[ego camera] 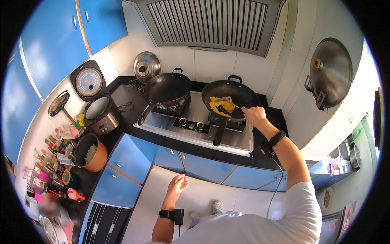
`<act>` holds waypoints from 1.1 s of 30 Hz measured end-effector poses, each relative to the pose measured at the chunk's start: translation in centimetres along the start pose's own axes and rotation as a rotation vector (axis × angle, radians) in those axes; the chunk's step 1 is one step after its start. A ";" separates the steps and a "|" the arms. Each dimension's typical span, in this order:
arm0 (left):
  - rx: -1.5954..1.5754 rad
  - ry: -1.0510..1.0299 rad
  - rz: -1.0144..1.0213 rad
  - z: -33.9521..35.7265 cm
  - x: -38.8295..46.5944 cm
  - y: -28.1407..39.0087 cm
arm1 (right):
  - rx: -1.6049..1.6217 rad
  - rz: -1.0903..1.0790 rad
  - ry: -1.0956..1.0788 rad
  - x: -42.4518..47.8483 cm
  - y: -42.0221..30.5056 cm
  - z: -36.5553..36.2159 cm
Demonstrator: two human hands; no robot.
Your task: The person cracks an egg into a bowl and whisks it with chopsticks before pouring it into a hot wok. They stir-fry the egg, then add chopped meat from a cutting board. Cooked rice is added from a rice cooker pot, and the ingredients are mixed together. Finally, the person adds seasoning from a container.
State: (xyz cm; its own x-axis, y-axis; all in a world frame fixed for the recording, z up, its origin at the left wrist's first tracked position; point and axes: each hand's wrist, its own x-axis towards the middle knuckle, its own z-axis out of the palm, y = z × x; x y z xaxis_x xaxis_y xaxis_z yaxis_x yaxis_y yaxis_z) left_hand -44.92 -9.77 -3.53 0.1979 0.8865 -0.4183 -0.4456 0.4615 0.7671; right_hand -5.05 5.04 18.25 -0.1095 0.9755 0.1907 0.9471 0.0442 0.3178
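Observation:
At the right burner, my right hand (pixel 254 116) is closed on the handle of a metal spatula (pixel 229 100), its head among yellow pieces that look like scrambled egg (pixel 224 106). These lie in a dark wok (pixel 251 94) whose long black handle points toward me. My left hand (pixel 179 183) hangs over the floor in front of the cabinets, fingers slightly bent and apart, holding nothing. A second dark wok (pixel 167 88) rests on the left burner and looks empty. Between the burners, two knobs sit on the front of the steel gas stove (pixel 164 119).
Left of the stove stand an open rice cooker (pixel 105 123) and an orange pot (pixel 99 158) holding white rice. Bottles and jars crowd the left counter. A steel lid (pixel 147 65) leans on the back wall; a large wok lid (pixel 335 73) hangs at right. Above is a range hood (pixel 210 23).

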 end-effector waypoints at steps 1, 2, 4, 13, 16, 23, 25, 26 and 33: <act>0.010 -0.004 -0.003 0.4 -0.1 0.3 | -0.024 0.024 -0.003 -0.2 1.1 0.6; 0.011 0.013 0.000 0.1 -0.3 0.3 | -0.013 0.013 -0.005 -0.5 1.5 0.4; 0.025 0.080 -0.006 -2.1 -1.0 -0.7 | -0.022 -0.037 -0.033 -2.3 1.6 -1.8; 0.013 0.004 -0.005 0.1 0.3 -0.1 | 0.105 0.038 -0.013 -1.1 1.0 -1.0; 0.009 0.035 0.005 -0.8 0.1 0.0 | 0.012 0.015 -0.063 -1.3 3.4 -1.0; -0.005 0.105 -0.016 -3.5 -0.8 -1.7 | 0.204 -0.084 0.103 -6.2 4.1 -7.6; 0.015 0.087 -0.019 -2.5 -0.4 -1.5 | 0.151 -0.103 0.069 -5.4 3.0 -5.3; 0.026 0.075 -0.016 -1.5 -0.2 -1.1 | 0.108 -0.084 0.062 -4.5 2.1 -4.2; 0.012 0.035 -0.004 -0.6 0.7 -1.3 | -0.083 -0.083 0.032 -2.5 4.7 0.1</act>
State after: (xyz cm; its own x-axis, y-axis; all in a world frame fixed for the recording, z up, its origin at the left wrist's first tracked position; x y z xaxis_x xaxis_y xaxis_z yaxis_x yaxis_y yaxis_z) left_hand -44.69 -9.82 -5.09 0.1690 0.8831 -0.4377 -0.4339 0.4653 0.7715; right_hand -0.29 2.79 19.12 -0.1970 0.9618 0.1899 0.9064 0.1049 0.4092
